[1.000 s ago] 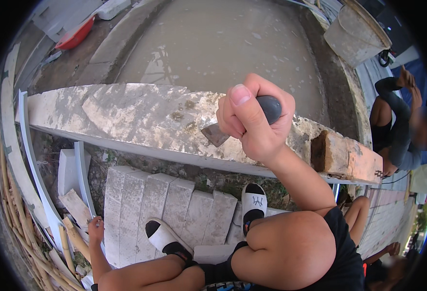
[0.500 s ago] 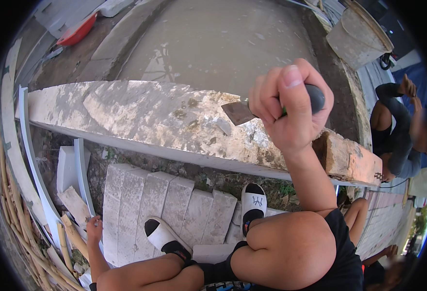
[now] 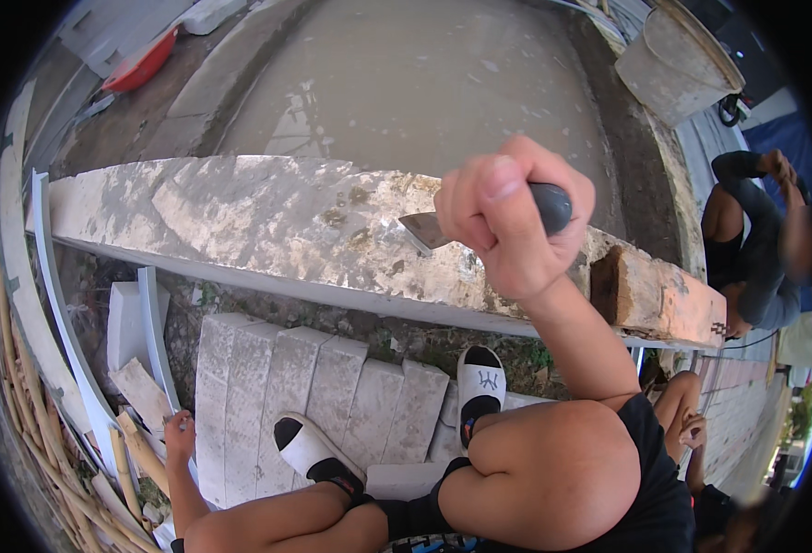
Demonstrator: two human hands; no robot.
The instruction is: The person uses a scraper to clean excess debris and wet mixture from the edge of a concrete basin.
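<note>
My right hand (image 3: 507,230) has its fingers wrapped tight round the dark handle of a scraper (image 3: 480,221) — its long axis runs left to right, the blade tip out to my left, touching the top of the low wall (image 3: 267,221). My left hand (image 3: 180,433) hangs loosely curled and empty — well below, beside grey paving blocks (image 3: 332,396). No labels show.
</note>
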